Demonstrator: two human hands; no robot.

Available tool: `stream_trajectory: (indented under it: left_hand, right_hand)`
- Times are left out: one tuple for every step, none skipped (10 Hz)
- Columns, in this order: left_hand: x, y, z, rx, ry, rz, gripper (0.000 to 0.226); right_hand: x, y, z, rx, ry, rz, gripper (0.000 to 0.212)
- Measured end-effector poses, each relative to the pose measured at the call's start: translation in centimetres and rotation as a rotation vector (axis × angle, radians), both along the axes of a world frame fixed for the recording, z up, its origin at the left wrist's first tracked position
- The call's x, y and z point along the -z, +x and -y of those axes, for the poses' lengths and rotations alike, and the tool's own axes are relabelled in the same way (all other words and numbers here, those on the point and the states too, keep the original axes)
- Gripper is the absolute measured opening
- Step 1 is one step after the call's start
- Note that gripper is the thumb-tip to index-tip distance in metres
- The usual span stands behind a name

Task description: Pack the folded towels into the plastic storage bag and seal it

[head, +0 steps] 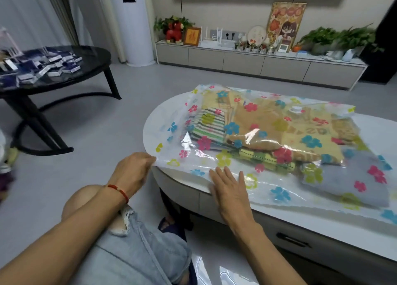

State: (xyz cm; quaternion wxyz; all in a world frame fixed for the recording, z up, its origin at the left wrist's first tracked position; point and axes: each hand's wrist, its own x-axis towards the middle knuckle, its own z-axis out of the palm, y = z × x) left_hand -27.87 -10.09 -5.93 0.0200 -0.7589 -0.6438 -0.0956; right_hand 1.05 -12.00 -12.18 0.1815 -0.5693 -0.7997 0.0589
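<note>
A clear plastic storage bag (171, 134) printed with coloured flowers lies flat on the white oval table (184, 190). Inside it lie several folded towels: a striped one (211, 124), yellow-tan ones (266, 121), a green checked one (262, 158) and a grey one (348, 177). A white valve cap (296, 109) sits on the bag's top face. My left hand (133, 171) pinches the bag's near corner at the table edge. My right hand (229, 190) rests flat, fingers straight, on the bag's near edge.
A black round table (92, 70) with several small boxes stands at the left. A low TV cabinet (257, 63) with plants and ornaments runs along the far wall. My knee in grey jeans (137, 248) is below the hands. Grey floor lies between the tables.
</note>
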Motion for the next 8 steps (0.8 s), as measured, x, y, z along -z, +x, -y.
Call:
stream_trajectory:
  left_hand:
    - [1.0, 4.3, 1.7, 0.071, 0.019, -0.043, 0.071]
    - [1.4, 10.2, 0.9, 0.119, -0.082, 0.116, 0.067]
    - [2.4, 14.6, -2.6, 0.071, -0.147, 0.170, 0.054]
    - [4.1, 16.4, -5.4, 0.041, -0.244, 0.095, 0.057]
    - [5.7, 16.1, -7.7, 0.076, -0.222, 0.076, 0.059]
    - [5.4, 15.4, -9.1, 0.112, -0.221, 0.087, 0.058]
    - [4.3, 15.4, -8.8, 0.122, -0.200, 0.092, 0.058]
    - [1.8, 15.5, -6.7, 0.170, -0.053, 0.263, 0.052]
  right_hand:
    - [-1.1, 1.4, 0.6, -0.040, 0.099, -0.144, 0.048]
    - [-2.1, 5.2, 0.1, 0.184, 0.310, -0.272, 0.038]
    - [-2.6, 10.6, -1.1, 0.518, 0.143, -0.093, 0.059]
    - [-1.7, 13.6, -2.1, 0.595, -0.082, 0.087, 0.076]
    - [-1.3, 13.5, -3.4, 0.571, -0.127, 0.093, 0.080]
    - [-2.0, 12.5, -4.4, 0.558, -0.177, 0.075, 0.082]
    - [-3.3, 13.5, -3.8, 0.534, -0.219, -0.002, 0.078]
    - [-5.3, 15.8, -1.5, 0.503, -0.066, -0.252, 0.053]
